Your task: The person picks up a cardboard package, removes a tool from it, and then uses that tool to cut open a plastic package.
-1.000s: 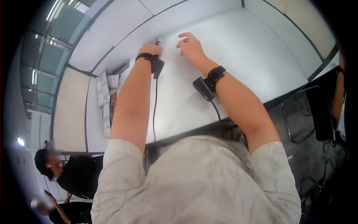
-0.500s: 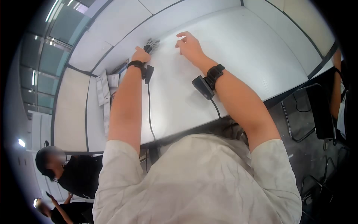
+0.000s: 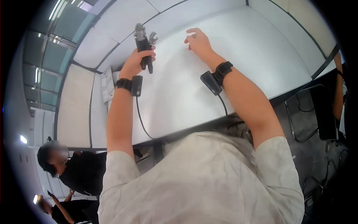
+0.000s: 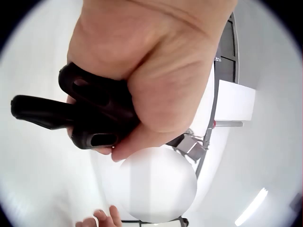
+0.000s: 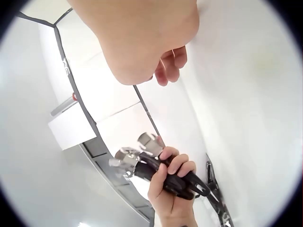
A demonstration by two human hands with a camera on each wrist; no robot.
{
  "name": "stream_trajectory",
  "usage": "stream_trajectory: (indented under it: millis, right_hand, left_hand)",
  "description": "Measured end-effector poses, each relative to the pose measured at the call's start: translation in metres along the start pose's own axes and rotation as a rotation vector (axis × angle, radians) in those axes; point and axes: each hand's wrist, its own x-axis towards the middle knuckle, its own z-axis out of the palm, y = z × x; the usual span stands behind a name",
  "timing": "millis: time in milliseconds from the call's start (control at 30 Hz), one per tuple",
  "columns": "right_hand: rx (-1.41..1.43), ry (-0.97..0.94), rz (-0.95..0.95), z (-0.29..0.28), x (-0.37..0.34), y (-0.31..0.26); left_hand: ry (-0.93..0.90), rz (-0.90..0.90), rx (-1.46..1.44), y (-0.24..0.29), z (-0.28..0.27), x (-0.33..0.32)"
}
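My left hand (image 3: 133,63) grips a bunch of adjustable wrenches (image 3: 141,45) above the left part of the white table (image 3: 179,97). Their silver heads point up and away, and dark handles run down through the palm. From the left wrist view, black handle ends (image 4: 97,94) stick out below the palm, two with hanging holes. In the right wrist view the thumb and fingers of that hand wrap around the handles. Over the table's far side is my right hand (image 3: 200,44), fingers loosely bent, holding nothing.
White boxes (image 3: 108,85) stand along the left wall panel (image 3: 72,104). More dark tools (image 5: 215,196) lie beyond the left hand in the right wrist view. Panels border the table's far side. Cables trail from both wrist cameras. Two people (image 3: 80,173) are at the lower left.
My left hand has come up from the table's far left corner, bringing the wrenches back toward me and into plain sight. My right hand keeps nearly the same place and pose.
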Motion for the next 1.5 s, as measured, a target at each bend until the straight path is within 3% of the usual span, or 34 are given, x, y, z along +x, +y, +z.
stream_trajectory:
  millis: [100,200,267,433,767,1000,1300,1500]
  right_hand:
    - [-0.033,-0.042,-0.058,-0.004,0.002,0.007]
    - [-0.051,-0.049,-0.047,0.000,-0.001,0.006]
    - [-0.065,-0.042,-0.023,0.000,-0.001,0.001]
    - [-0.071,-0.033,-0.020,0.000,-0.004,0.001]
    - [-0.078,-0.049,-0.012,0.003,-0.002,0.000]
    - [-0.050,-0.061,-0.024,0.003,-0.001,0.006]
    - [-0.036,-0.068,0.007,0.003,-0.002,0.002]
    - [-0.054,-0.082,0.004,0.003,-0.001,0.004]
  left_hand:
    - [-0.064,0.184,-0.222,0.000,0.017,-0.025]
    - [0.088,0.237,-0.092,-0.014,0.030,-0.041]
    - [0.030,0.349,-0.071,-0.038,0.018,-0.035]
    - [0.148,0.432,-0.253,-0.051,0.042,-0.045]
    - [0.242,0.456,-0.084,-0.059,0.048,-0.057]
    - [0.313,0.352,-0.093,-0.071,0.048,-0.057]
    - [0.372,0.338,-0.597,-0.076,0.030,-0.056]
    - [0.329,0.308,-0.663,-0.088,0.010,-0.051]
